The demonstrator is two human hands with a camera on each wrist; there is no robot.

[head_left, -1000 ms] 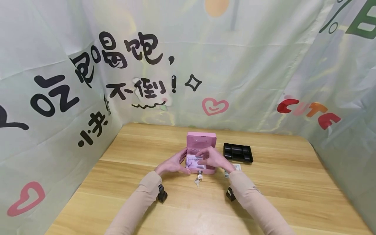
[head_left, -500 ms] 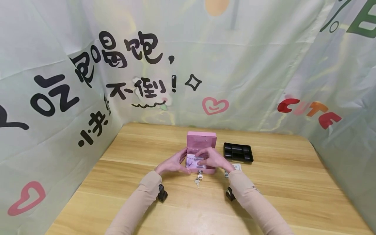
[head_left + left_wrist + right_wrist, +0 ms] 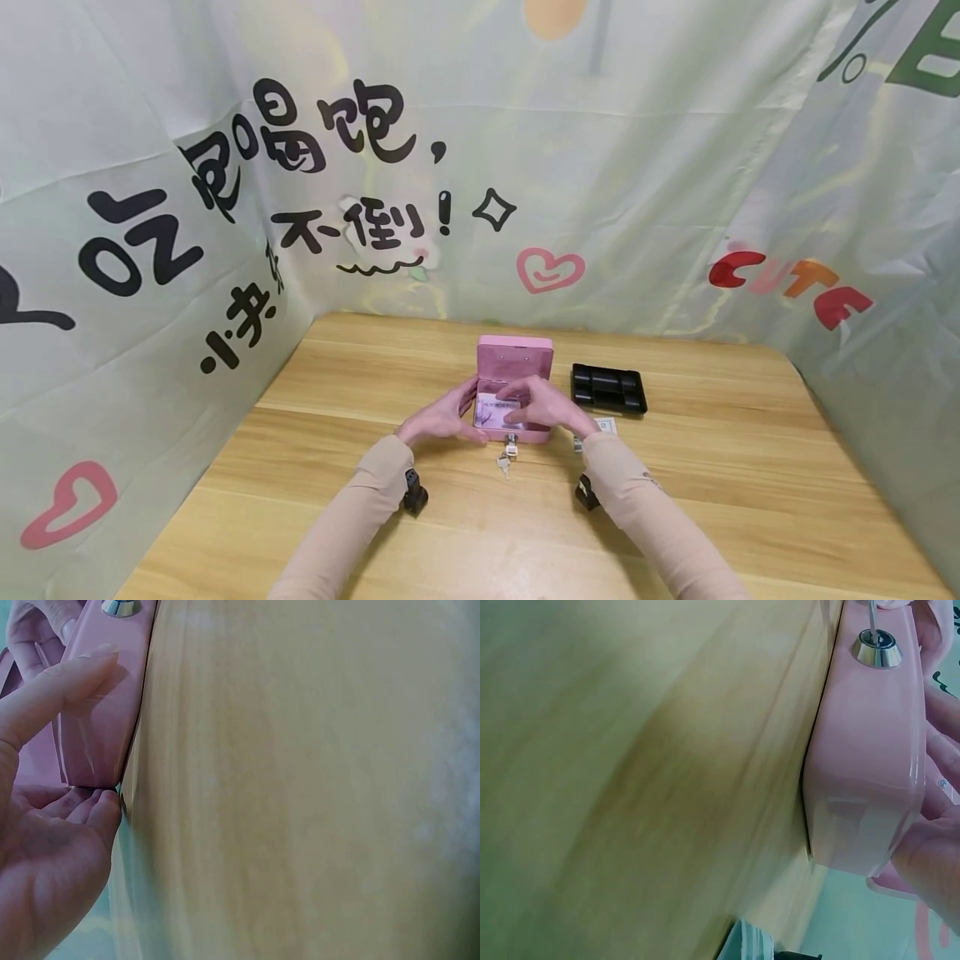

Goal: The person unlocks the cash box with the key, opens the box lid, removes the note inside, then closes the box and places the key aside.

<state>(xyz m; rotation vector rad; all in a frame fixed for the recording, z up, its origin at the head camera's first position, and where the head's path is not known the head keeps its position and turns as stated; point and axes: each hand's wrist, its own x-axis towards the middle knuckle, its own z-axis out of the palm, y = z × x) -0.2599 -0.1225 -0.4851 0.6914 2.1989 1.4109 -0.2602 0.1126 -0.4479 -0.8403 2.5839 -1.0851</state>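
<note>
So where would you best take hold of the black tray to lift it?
Probably by its two long edges, coming straight down from above. The black tray lies flat on the table, right of the pink box, with bare wood along its near and far edges, so fingers can pinch across its narrow width. Its ribbed compartments look too shallow to offer much hold.

Very little differs across the three head views. The right hand (image 3: pixel 543 404) has drawn a shade nearer the frame's centre, its fingertips now curled slightly more over the paper (image 3: pixel 497 410) inside the pink box (image 3: pixel 516 367). The right forearm's wrist camera (image 3: pixel 587 493) has crept slightly up-left with it.
</note>
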